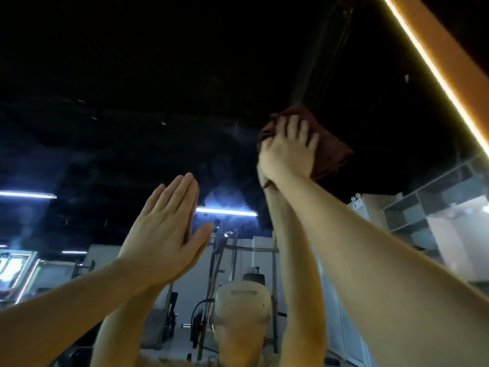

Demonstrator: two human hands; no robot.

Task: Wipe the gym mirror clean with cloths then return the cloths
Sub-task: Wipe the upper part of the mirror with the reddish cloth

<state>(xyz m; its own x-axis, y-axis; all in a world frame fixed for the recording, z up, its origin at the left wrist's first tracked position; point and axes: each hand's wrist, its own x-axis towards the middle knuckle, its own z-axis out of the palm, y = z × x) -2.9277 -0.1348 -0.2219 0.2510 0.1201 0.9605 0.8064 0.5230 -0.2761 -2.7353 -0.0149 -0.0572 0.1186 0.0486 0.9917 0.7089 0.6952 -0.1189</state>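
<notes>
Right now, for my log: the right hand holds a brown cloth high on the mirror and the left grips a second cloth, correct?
No: the head view shows the left hand empty, fingers straight; the right hand does hold the brown cloth on the mirror.

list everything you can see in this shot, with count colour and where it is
mirror: 1, dark reflection, fills most of the view
brown cloth: 1, dark brown, bunched high on the mirror, right of centre
light strip: 1, warm yellow, slanting down the right edge
tube lights: at least 2, blue-white, reflected at left and centre
gym rack: 1, dark, reflected at lower centre
shelving: 1, pale grey, at right
head-worn rig: 1, beige, reflected at bottom centre
left hand: 1, fingers straight and together, raised at the mirror, left of centre
right hand: 1, holds the brown cloth against the mirror
</notes>
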